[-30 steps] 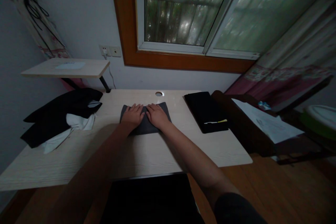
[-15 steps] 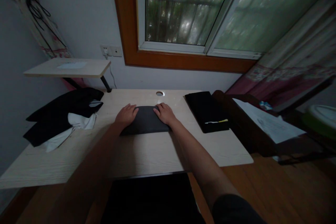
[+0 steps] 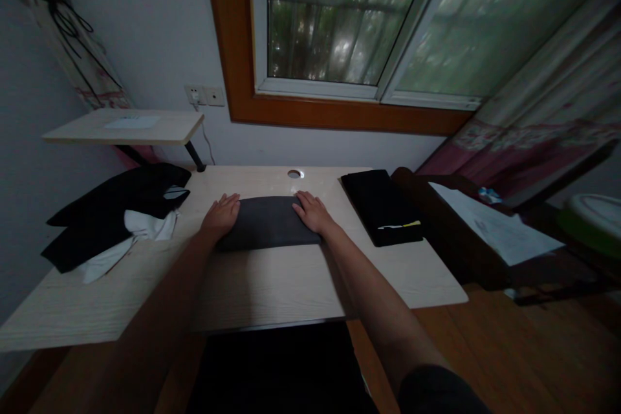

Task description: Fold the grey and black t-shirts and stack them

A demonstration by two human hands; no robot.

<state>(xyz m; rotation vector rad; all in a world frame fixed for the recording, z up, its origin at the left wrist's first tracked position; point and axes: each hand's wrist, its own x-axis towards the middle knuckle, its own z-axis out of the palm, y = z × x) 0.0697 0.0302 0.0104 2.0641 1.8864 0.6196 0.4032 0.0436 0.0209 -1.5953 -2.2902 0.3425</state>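
Observation:
A flat dark grey piece, apparently folded cloth [image 3: 266, 223], lies crosswise on the pale wooden desk [image 3: 291, 284] in front of me. My left hand [image 3: 222, 213] rests flat on its left end, fingers stretched forward. At the opposite end, my right hand [image 3: 313, 210] lies palm down with the thumb apart from the fingers. Neither hand grips anything. What the underside of the grey cloth looks like is hidden.
Black clothing [image 3: 116, 200] and a white cloth [image 3: 150, 225] lie heaped at left, by a raised shelf [image 3: 169, 126]. A flat black folded item [image 3: 381, 204] with a white and yellow strip sits at right. Beyond it is a paper sheet [image 3: 495, 226].
My hands have moved apart, the left one leftward and the right one slightly rightward. More of the grey cloth shows between them, and it looks wider and flatter.

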